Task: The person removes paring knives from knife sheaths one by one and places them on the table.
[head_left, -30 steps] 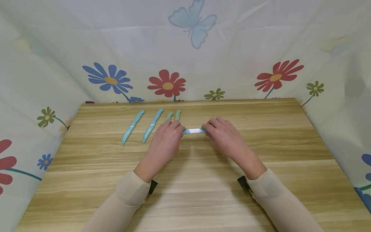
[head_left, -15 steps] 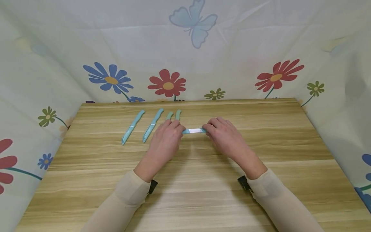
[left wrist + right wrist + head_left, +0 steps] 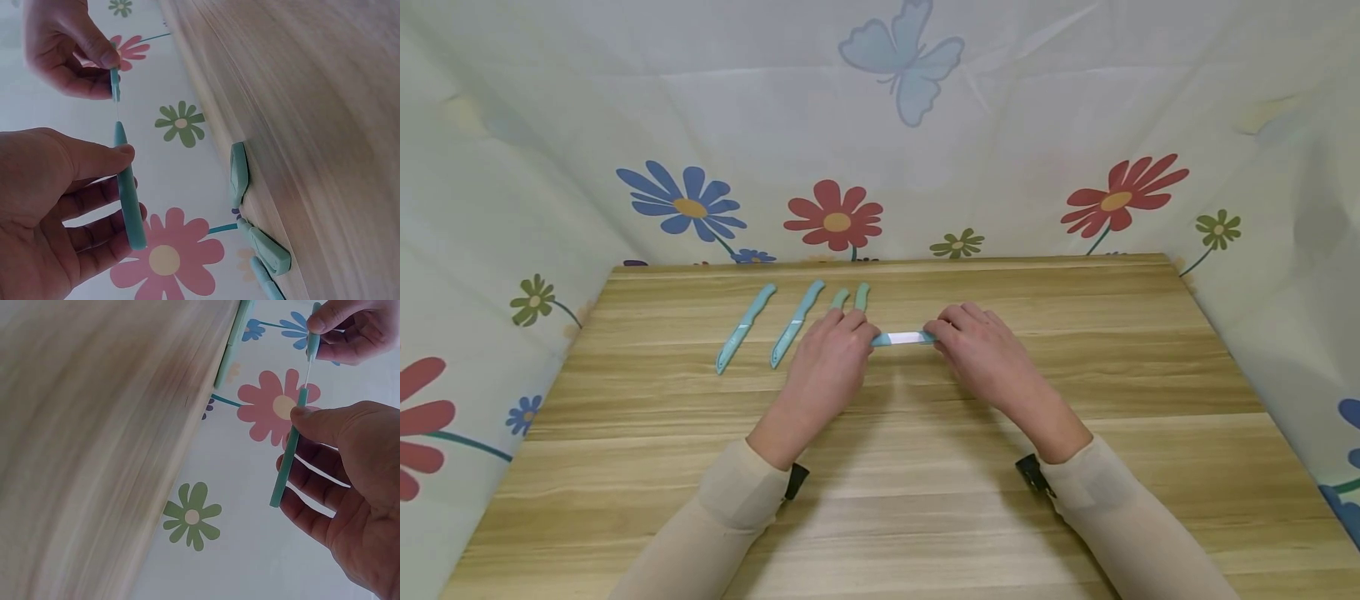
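Observation:
Both hands hold a teal knife level over the table, its bare blade showing between them. My left hand pinches the handle between thumb and fingers. The blade cover, a straight teal sheath, is gripped by my right hand at the other end. A short stretch of blade shows between handle and sheath, and the tip stays hidden in the sheath. Just beyond my left hand, two green handles show, their other ends covered by the hand in the head view.
Two light-blue sheathed knives lie slanted at the left on the wooden table. A flower-printed curtain stands behind the far edge and along both sides.

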Demonstrator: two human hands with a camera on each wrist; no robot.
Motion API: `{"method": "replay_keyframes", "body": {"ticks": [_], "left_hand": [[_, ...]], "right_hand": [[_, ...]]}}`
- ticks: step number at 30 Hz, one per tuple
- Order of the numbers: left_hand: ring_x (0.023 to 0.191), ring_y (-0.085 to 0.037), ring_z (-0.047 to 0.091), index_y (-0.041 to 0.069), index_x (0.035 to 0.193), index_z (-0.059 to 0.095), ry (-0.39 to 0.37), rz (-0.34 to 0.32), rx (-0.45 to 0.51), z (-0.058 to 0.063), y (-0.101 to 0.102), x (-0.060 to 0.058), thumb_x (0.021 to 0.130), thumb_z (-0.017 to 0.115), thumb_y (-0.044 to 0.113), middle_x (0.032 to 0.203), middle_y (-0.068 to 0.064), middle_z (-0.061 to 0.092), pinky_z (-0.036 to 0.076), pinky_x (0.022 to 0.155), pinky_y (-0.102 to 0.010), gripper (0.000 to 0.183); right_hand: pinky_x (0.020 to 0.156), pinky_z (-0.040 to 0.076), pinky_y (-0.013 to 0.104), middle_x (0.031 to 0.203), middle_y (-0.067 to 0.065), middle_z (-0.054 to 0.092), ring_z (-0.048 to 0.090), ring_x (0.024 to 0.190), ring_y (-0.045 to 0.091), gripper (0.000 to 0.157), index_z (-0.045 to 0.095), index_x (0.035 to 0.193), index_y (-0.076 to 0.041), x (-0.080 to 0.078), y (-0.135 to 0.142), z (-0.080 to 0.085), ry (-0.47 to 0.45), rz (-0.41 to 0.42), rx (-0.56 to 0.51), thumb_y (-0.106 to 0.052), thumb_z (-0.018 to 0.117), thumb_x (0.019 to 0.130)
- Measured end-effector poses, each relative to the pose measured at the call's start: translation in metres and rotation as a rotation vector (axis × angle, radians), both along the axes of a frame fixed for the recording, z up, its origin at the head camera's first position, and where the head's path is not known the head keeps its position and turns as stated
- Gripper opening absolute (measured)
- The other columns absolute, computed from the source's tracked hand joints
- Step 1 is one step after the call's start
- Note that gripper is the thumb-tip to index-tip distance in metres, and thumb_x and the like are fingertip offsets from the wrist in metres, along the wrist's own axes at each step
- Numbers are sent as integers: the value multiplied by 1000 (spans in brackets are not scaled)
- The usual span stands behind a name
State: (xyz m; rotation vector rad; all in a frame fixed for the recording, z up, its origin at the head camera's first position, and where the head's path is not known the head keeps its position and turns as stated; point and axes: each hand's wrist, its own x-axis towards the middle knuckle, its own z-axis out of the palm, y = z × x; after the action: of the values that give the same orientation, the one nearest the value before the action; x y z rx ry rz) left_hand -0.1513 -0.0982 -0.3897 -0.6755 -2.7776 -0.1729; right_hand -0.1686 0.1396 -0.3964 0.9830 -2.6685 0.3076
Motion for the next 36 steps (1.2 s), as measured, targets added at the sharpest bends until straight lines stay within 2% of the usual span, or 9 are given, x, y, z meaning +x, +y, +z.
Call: {"method": "replay_keyframes", "body": {"ticks": [12, 30, 36], "left_hand": [[89, -25, 59, 5, 109, 80, -1, 3, 4, 2, -1, 0, 94, 82, 8, 99, -7, 69, 55, 80, -34, 16], [89, -25, 58, 7, 109, 80, 19, 12, -18, -1, -2, -1, 94, 82, 8, 100, -6, 69, 54, 76, -35, 16], [90, -26, 59, 9, 109, 80, 24, 28, -19, -1, -3, -1, 95, 81, 9, 99, -6, 68, 55, 75, -41, 13]], "right_hand": [[83, 56, 43, 113, 7, 70, 62, 101, 27, 26, 76, 120, -7, -1, 0, 0, -11, 3, 1, -9, 82, 95], [85, 56, 44, 114, 7, 71, 62, 102, 27, 25, 76, 122, -9, 0, 1, 0, -24, -27, 32, -11, 80, 97], [85, 56, 46, 115, 7, 71, 63, 103, 27, 26, 76, 122, -10, -1, 2, -1, -15, -34, 41, -11, 80, 97]]}}
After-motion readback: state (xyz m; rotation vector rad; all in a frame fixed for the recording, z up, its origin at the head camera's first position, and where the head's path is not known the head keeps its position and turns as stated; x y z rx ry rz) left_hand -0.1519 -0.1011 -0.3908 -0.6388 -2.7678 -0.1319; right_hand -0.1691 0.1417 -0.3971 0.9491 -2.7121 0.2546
